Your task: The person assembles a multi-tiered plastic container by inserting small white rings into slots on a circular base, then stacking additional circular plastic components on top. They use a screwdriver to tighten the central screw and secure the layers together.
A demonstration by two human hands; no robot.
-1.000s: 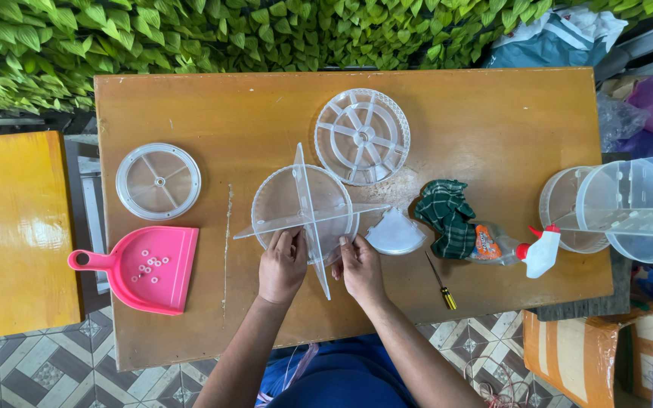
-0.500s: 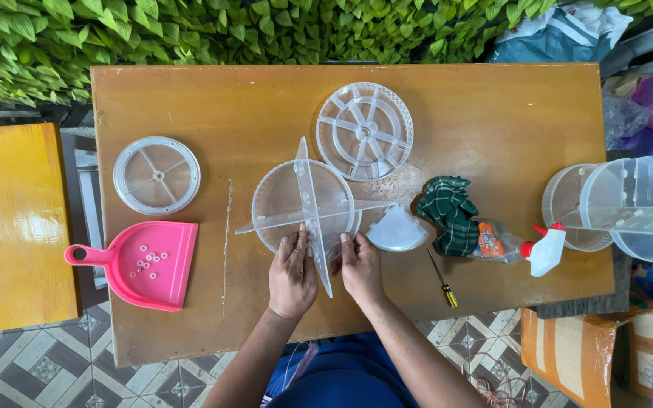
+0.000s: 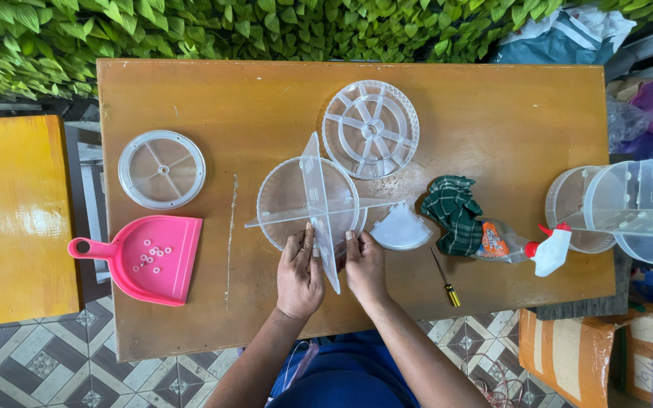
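hands, left hand (image 3: 299, 273) and right hand (image 3: 365, 266), seemingly press clear divider (image 3: 319, 208).

Left hand (image 3: 300, 273): mine, bare, no glove or ring seen.
Right hand (image 3: 364, 264): mine, bare likewise.
Forearms: uncovered, no sleeves showing.
Clothing: blue garment (image 3: 341, 378), just below both wrists.

dustpan (image 3: 141, 257) left, bottle (image 3: 504, 243) right of divider (image 3: 319, 211)

clear tubs (image 3: 629, 211) cut off at right edge.
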